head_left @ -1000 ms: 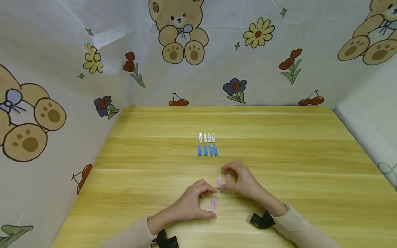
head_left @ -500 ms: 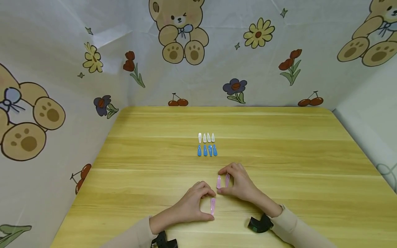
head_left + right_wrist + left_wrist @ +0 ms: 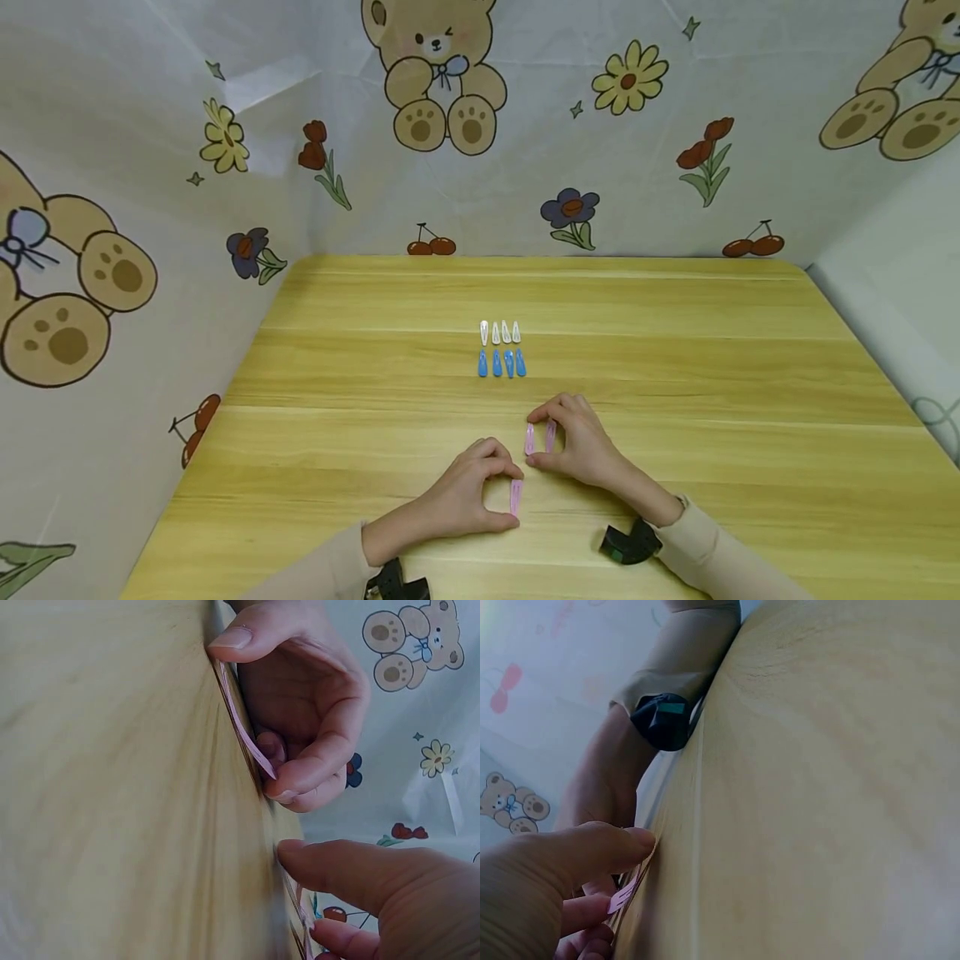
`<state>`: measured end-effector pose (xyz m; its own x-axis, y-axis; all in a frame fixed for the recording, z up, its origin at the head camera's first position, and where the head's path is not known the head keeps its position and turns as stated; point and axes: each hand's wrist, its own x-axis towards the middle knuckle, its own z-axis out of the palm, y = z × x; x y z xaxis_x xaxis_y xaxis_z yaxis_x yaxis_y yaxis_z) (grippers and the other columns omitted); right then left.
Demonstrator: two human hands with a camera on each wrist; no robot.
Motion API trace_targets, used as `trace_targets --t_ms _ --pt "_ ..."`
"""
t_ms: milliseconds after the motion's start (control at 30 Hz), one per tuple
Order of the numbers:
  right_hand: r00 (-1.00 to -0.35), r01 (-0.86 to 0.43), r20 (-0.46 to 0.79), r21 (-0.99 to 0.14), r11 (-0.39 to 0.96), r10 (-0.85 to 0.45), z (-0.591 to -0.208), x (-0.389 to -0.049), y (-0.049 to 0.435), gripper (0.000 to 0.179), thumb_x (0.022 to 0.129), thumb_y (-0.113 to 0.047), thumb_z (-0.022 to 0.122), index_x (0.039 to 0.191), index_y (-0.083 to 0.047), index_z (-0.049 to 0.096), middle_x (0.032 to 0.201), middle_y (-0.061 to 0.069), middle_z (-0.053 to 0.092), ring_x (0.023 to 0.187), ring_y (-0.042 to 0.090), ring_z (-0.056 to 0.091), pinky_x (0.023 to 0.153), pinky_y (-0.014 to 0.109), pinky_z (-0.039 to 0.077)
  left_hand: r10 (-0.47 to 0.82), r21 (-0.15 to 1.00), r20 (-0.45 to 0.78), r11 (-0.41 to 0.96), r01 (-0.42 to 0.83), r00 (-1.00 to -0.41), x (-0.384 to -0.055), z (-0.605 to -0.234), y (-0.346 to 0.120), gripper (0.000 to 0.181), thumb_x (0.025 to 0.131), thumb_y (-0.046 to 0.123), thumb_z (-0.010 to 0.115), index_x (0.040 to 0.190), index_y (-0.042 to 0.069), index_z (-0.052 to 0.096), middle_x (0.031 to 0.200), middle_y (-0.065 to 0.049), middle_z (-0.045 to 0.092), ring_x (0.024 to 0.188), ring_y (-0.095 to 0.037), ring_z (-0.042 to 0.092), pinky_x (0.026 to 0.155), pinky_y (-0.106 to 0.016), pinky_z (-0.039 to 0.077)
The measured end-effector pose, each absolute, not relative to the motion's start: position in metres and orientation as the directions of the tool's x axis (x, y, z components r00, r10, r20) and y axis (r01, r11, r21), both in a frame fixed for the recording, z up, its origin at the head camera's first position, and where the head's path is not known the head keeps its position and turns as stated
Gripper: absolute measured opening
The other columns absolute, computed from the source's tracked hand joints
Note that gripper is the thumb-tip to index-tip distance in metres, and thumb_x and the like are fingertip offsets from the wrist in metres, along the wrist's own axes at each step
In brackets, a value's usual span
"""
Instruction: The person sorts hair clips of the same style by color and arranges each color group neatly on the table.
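My left hand [image 3: 457, 492] holds a pink snap hair clip [image 3: 516, 497] lengthwise, index fingertip at its far end and thumb at its near end. In the left wrist view this clip [image 3: 622, 896] shows between thumb and finger, close over the wood. Farther forward and to the right, my right hand [image 3: 581, 442] has thumb and index finger at the two ends of a second pink hair clip [image 3: 529, 439]. A third pink hair clip [image 3: 551, 436] lies inside the curve of that hand, partly overlapped by its fingers.
Beyond the hands, several blue hair clips [image 3: 497, 364] lie in a row, with a row of several white hair clips [image 3: 506, 332] just behind. The wooden table [image 3: 675, 333] ends at a patterned cloth [image 3: 510, 200] at back and left. Each wrist wears a black camera [image 3: 630, 542].
My left thumb and finger have closed in on the ends of the near pink clip. The right fingertips drew nearer the ends of theirs. Over the last half second, little has moved.
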<state>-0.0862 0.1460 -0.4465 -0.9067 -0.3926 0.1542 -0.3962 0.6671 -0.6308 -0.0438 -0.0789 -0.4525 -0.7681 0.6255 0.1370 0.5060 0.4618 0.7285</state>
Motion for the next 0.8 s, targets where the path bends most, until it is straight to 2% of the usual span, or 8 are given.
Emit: trace_targets --t_ms 167,300,567,667,800 --pt "-0.917 -0.372 0.155 -0.668 0.645 -0.368 -0.443 -0.09 0.147 0.047 0.065 -0.025 0.091 0.106 -0.015 0.07 0.104 -0.003 0.065 0.096 0.015 0.049 0.083 0.034 0.041 0.633 0.765 0.131 0.425 0.484 -0.763 -0.048 -0.45 -0.081 0.041 0.07 0.022 0.088 0.106 0.012 0.072 0.103 0.008 0.057 0.094 -0.004 0.05 0.083 -0.019 0.043" --pt "-0.922 -0.353 0.156 -0.711 0.608 -0.354 -0.436 -0.098 0.146 0.048 0.067 -0.019 0.09 0.109 -0.012 0.069 0.101 -0.002 0.068 0.099 0.018 0.053 0.089 0.039 0.043 0.596 0.786 0.136 0.421 0.453 -0.791 -0.06 -0.44 -0.09 0.042 0.07 0.019 0.087 0.109 0.009 0.071 0.103 0.005 0.062 0.091 -0.008 0.055 0.081 -0.022 0.047" --pt "-0.929 -0.304 0.082 -0.722 0.622 -0.36 -0.416 -0.119 0.126 0.047 0.071 -0.013 0.087 0.113 -0.006 0.068 0.093 -0.002 0.07 0.093 0.021 0.056 0.084 0.039 0.044 0.458 0.799 0.146 0.468 0.377 -0.877 -0.112 -0.42 -0.114 0.043 0.073 0.015 0.085 0.111 0.002 0.071 0.097 -0.004 0.065 0.09 -0.021 0.059 0.077 -0.031 0.051" --pt "-0.926 -0.291 0.044 -0.719 0.631 -0.376 -0.414 -0.125 0.115 0.047 0.071 -0.012 0.087 0.113 -0.005 0.068 0.092 -0.002 0.07 0.092 0.02 0.056 0.083 0.037 0.044 0.437 0.816 0.118 0.469 0.338 -0.892 -0.129 -0.421 -0.117 0.041 0.074 0.014 0.084 0.111 0.002 0.071 0.096 -0.008 0.064 0.088 -0.021 0.058 0.076 -0.031 0.051" --pt "-0.931 -0.247 -0.004 -0.727 0.64 -0.364 -0.413 -0.132 0.103 0.047 0.071 -0.01 0.086 0.113 -0.004 0.068 0.091 -0.001 0.07 0.09 0.02 0.057 0.084 0.038 0.043 0.443 0.83 0.081 0.465 0.306 -0.893 -0.143 -0.429 -0.116 0.042 0.075 0.015 0.084 0.112 0.001 0.071 0.096 -0.006 0.064 0.088 -0.017 0.057 0.077 -0.027 0.051"
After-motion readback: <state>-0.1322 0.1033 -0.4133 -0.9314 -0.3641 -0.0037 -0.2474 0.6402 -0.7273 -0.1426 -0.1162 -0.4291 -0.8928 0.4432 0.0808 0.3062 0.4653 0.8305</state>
